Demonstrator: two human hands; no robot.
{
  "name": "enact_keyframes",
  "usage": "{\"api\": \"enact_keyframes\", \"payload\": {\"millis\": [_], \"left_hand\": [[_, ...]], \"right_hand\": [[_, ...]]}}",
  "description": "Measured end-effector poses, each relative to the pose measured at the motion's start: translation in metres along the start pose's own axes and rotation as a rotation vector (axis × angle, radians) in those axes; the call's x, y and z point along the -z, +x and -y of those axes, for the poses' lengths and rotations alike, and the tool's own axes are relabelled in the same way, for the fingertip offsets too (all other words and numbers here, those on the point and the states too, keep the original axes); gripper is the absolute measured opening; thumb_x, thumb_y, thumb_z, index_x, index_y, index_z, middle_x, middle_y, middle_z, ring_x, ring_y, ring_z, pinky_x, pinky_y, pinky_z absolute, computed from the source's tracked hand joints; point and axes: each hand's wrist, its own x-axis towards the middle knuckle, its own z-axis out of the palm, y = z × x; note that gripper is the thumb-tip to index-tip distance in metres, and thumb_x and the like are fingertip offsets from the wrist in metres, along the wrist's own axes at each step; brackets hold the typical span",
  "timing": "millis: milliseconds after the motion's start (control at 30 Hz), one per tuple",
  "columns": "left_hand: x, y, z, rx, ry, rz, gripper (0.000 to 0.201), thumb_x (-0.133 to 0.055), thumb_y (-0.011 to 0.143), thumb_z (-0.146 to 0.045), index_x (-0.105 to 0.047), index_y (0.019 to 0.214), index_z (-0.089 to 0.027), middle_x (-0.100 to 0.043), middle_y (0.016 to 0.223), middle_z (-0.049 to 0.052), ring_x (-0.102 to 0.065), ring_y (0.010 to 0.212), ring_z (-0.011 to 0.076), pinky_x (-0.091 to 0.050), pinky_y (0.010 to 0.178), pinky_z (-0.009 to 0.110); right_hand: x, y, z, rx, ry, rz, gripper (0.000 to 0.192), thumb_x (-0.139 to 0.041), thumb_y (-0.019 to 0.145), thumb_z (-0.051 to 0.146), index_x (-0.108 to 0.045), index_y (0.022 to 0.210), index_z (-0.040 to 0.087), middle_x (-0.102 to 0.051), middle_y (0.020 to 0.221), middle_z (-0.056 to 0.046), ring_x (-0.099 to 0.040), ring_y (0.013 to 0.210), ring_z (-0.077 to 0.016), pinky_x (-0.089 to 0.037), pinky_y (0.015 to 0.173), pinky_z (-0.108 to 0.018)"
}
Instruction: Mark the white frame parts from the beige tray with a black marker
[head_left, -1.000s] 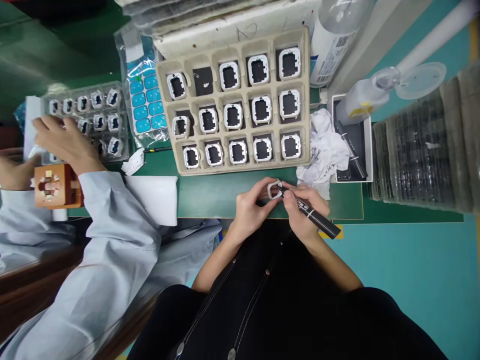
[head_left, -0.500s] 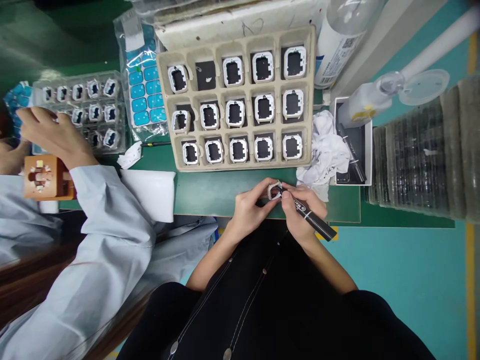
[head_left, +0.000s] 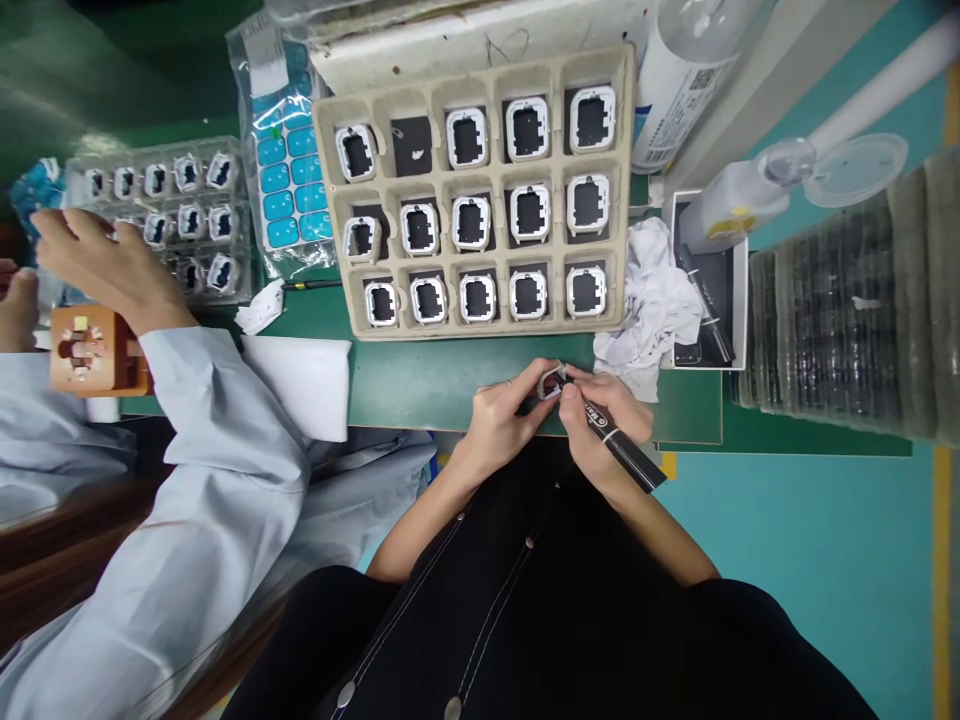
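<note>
My left hand (head_left: pixel 501 420) pinches a small white watch-case frame (head_left: pixel 550 383) between thumb and fingers, just over the table's front edge. In my right hand (head_left: pixel 600 420) is a black marker pen (head_left: pixel 628 455), slanting down to the right, with its tip at the frame's inside edge. Fingers partly cover both the frame and the pen tip. Beyond my hands lies a beige molded tray (head_left: pixel 480 335) of similar white frames, each in its own pocket. One pocket in the back row holds only a dark pad (head_left: pixel 412 146) with a white scrap.
Crumpled white cloth (head_left: pixel 645 320) and a white box (head_left: pixel 739 300) with pens and a bottle sit right of the tray. Stacked clear trays (head_left: pixel 840 310) stand farther right. At left, a co-worker's hand (head_left: pixel 112 265) hovers over a clear tray (head_left: pixel 244 230) beside an orange fixture (head_left: pixel 94 350).
The marker pen has tilted slightly, its rear end moving a little down and left. The frame has turned slightly in my left fingers. The co-worker's farther hand has shifted left.
</note>
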Motion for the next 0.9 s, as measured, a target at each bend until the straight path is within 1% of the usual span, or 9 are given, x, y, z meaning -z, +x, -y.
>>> {"api": "enact_keyframes", "payload": {"millis": [200, 367, 433, 567, 667, 767, 900], "left_hand": [[-0.0001, -0.0004, -0.0012, -0.005, 0.001, -0.024, 0.032, -0.085, 0.114, -0.037, -0.087, 0.145, -0.029, -0.093, 0.104, 0.002, -0.09, 0.086, 0.0206, -0.074, 0.082, 0.027], [0.0009, 0.0003, -0.0044, 0.007, 0.0, -0.025, 0.027, -0.084, 0.114, -0.037, -0.088, 0.14, -0.03, -0.093, 0.106, 0.001, -0.087, 0.082, 0.0187, -0.073, 0.081, 0.027], [0.0009, 0.0002, -0.0054, 0.008, 0.007, -0.025, 0.026, -0.083, 0.114, -0.036, -0.088, 0.14, -0.03, -0.094, 0.106, 0.001, -0.086, 0.081, 0.0177, -0.073, 0.081, 0.026], [-0.0001, -0.0001, -0.0068, -0.005, -0.003, -0.044, 0.026, -0.085, 0.114, -0.035, -0.088, 0.139, -0.03, -0.094, 0.108, 0.001, -0.088, 0.084, 0.0183, -0.073, 0.083, 0.026], [-0.0004, -0.0004, -0.008, -0.002, -0.009, -0.052, 0.025, -0.085, 0.114, -0.034, -0.087, 0.138, -0.028, -0.093, 0.107, 0.001, -0.088, 0.085, 0.0168, -0.072, 0.084, 0.024], [0.0004, -0.0005, -0.0089, 0.01, 0.004, -0.038, 0.023, -0.084, 0.115, -0.032, -0.087, 0.137, -0.026, -0.093, 0.106, 0.001, -0.087, 0.085, 0.0158, -0.071, 0.085, 0.023], [0.0016, -0.0002, -0.0085, 0.009, -0.009, -0.024, 0.025, -0.086, 0.114, -0.032, -0.087, 0.138, -0.026, -0.093, 0.108, 0.001, -0.088, 0.086, 0.0166, -0.073, 0.086, 0.024]], "right_hand": [[-0.0034, -0.0012, 0.0017, 0.017, -0.02, -0.033, 0.015, -0.079, 0.111, 0.016, -0.078, 0.111, 0.031, -0.088, 0.094, -0.001, -0.094, 0.092, -0.0266, -0.08, 0.081, -0.041], [-0.0002, -0.0033, 0.0018, 0.0, -0.028, 0.014, 0.012, -0.079, 0.111, 0.019, -0.078, 0.11, 0.031, -0.088, 0.093, 0.0, -0.095, 0.098, -0.0284, -0.082, 0.085, -0.044], [0.0002, -0.0039, 0.0023, -0.006, -0.031, 0.014, 0.011, -0.08, 0.112, 0.02, -0.078, 0.11, 0.031, -0.088, 0.095, 0.0, -0.095, 0.098, -0.0283, -0.082, 0.086, -0.044], [-0.0009, -0.0036, 0.0037, -0.024, -0.016, -0.024, 0.013, -0.08, 0.111, 0.017, -0.078, 0.109, 0.03, -0.089, 0.096, 0.0, -0.094, 0.095, -0.0267, -0.081, 0.084, -0.04], [-0.0006, -0.0021, 0.0041, -0.008, -0.029, -0.009, 0.015, -0.079, 0.11, 0.015, -0.077, 0.108, 0.029, -0.088, 0.095, 0.0, -0.095, 0.095, -0.0268, -0.081, 0.084, -0.04], [0.0, -0.0007, 0.0034, 0.02, -0.021, 0.006, 0.016, -0.08, 0.109, 0.012, -0.077, 0.109, 0.028, -0.089, 0.095, 0.0, -0.095, 0.096, -0.0267, -0.081, 0.086, -0.039], [-0.0017, -0.0001, 0.0023, -0.003, 0.003, -0.037, 0.015, -0.08, 0.11, 0.014, -0.077, 0.107, 0.028, -0.089, 0.096, -0.001, -0.094, 0.091, -0.025, -0.079, 0.082, -0.038]]}}
